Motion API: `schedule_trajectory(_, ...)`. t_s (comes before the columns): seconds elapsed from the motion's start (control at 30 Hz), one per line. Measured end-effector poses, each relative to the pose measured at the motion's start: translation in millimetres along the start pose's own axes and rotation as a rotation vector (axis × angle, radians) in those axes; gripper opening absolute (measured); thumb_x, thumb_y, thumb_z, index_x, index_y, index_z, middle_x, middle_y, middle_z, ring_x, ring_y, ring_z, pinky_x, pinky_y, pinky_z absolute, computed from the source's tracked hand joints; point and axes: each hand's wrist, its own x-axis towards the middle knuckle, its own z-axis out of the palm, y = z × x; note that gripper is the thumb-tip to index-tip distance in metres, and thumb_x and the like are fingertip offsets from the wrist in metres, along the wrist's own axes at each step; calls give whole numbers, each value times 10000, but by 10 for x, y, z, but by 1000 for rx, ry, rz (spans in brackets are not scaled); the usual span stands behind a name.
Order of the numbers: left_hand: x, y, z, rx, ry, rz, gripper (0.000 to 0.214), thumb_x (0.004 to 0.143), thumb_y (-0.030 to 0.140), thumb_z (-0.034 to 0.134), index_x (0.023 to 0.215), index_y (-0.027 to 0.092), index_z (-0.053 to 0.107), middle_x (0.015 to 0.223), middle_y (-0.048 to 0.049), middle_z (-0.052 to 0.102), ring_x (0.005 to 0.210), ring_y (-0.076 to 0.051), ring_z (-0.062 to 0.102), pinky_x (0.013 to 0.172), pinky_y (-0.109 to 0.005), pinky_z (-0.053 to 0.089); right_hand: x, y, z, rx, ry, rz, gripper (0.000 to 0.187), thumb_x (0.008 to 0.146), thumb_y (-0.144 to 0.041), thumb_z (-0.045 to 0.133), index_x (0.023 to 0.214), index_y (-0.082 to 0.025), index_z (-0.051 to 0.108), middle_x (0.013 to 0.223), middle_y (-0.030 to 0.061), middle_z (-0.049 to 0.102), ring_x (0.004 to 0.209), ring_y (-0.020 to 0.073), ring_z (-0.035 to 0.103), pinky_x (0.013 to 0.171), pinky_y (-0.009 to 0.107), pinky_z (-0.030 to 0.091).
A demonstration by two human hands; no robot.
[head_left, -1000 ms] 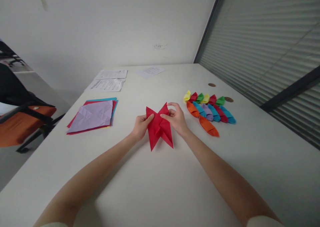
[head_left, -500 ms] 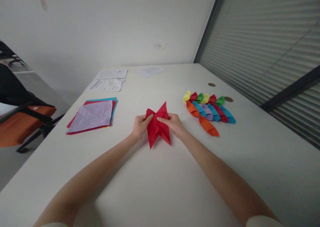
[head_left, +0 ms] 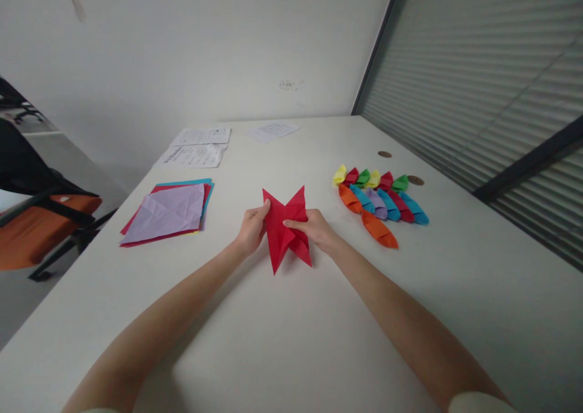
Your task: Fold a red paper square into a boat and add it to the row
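Observation:
A partly folded red paper [head_left: 285, 228] with four pointed flaps rests on the white table [head_left: 291, 328] in the middle of the view. My left hand [head_left: 249, 228] pinches its upper left flap. My right hand [head_left: 314, 228] is closed on its right side, with the thumb pressing near the centre crease. Both hands touch the paper and rest on the table.
A stack of coloured paper sheets [head_left: 168, 211], lilac on top, lies to the left. Several folded paper pieces [head_left: 378, 197] in many colours lie in rows to the right. Printed sheets [head_left: 195, 149] lie at the far end. An orange chair [head_left: 31, 225] stands left of the table. Blinds [head_left: 492, 79] line the right side.
My right hand has moved down from the upper right flap to the paper's middle right. My left hand has slid up to the upper left flap, which now stands more upright.

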Motion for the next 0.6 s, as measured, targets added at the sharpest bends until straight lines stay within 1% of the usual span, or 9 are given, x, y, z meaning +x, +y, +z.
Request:
schedule_trajectory(0.07,-1,-16,-6,14,-15,11,488,683,610,751,738,127,708,753,-89,728,767,-230,691,633,-297,516,-3,3,-7,-4,-6,-2,342,531,-341,878,784,-150,749,802,55,766,700,184,687,670,304,535)
schedule_trajectory(0.13,1,-42,-19,58,-50,22,443,625,515,832,781,115,722,758,-78,731,724,-212,683,654,-300,518,1,21,-17,-3,-16,-3,343,532,-341,875,788,-149,751,791,47,764,697,179,685,684,302,532)
schedule_trajectory(0.23,11,-70,-43,106,-89,-21,386,554,392,893,736,97,723,730,-78,729,646,-186,663,653,-304,516,12,52,-30,-39,-46,-11,358,530,-369,876,779,-145,750,775,48,759,688,185,682,672,305,529)
schedule_trajectory(0.33,22,-69,-58,109,-79,-35,346,573,366,881,712,92,723,722,-86,730,623,-177,655,635,-299,513,26,59,-42,-72,-62,-37,373,540,-421,870,761,-148,743,775,53,755,692,199,682,652,309,528)
schedule_trajectory(0.47,23,-48,-59,136,-57,-45,335,551,344,890,699,94,722,721,-81,732,610,-167,649,611,-282,511,67,51,-85,-15,-13,-107,388,569,-488,840,771,-171,743,772,41,747,705,209,680,669,324,527)
schedule_trajectory(0.6,21,-46,-68,134,-67,-75,332,543,337,895,700,99,726,755,-84,742,626,-167,658,620,-279,521,115,78,-152,-44,5,-113,390,601,-538,808,733,-177,744,721,41,727,724,223,670,665,333,513)
